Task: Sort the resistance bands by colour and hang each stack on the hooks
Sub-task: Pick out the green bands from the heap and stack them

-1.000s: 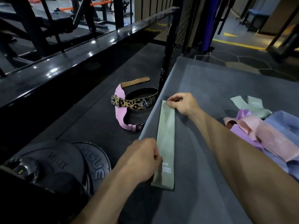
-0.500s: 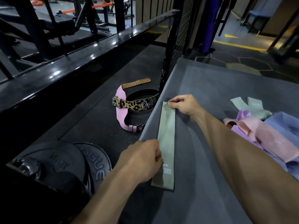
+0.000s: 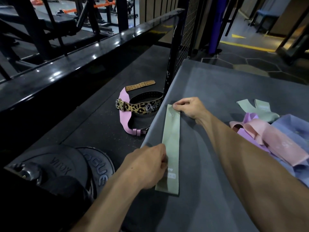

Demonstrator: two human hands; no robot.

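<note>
Head view: both hands pinch green band (image 3: 171, 141) near table edge (image 3: 151, 129).

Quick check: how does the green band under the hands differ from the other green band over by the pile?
The green band under the hands lies flat and straight near the grey surface's left edge; the far green band lies loose, its two ends splayed.
The left hand and right hand hold the near one by its ends; nothing touches the far one, which sits beside the pink band.
Both look the same pale green.
</note>
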